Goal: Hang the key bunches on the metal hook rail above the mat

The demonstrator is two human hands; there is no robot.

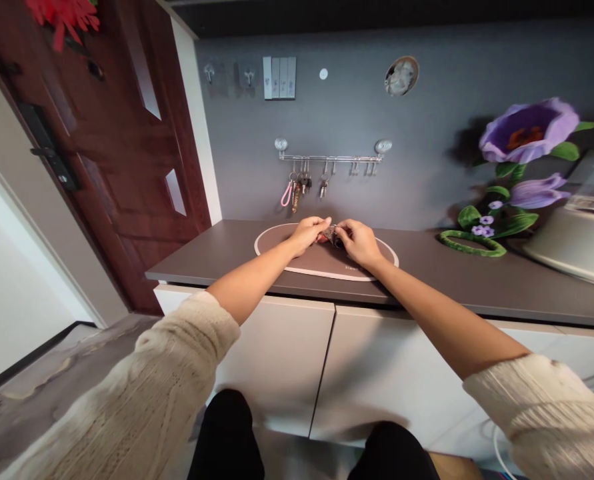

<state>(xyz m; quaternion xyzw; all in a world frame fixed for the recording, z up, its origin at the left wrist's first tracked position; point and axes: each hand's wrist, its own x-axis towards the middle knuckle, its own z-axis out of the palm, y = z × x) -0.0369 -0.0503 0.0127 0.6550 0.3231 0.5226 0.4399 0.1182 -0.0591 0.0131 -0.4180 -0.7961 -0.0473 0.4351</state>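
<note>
My left hand [309, 235] and my right hand [359, 241] meet just above an oval brown mat [311, 267] with a pale rim. Between my fingertips is a bunch of keys [331, 234], with metallic, dark and red parts; the fingers hide much of it. The fingers of both hands are pinched on it. Behind them, a clear hook rail [331, 159] is fixed to the grey wall. From its left hooks hang several keys, among them a key set [295, 190] with a pink loop strap, and a smaller key [323, 188] nearer the middle.
The mat lies on a dark countertop [217, 250] above white cabinet doors [277, 353]. Purple artificial flowers [529, 133] and a pale domed object [571, 240] stand at the right. A dark red door [127, 173] is on the left. Wall switches [279, 78] sit above the rail.
</note>
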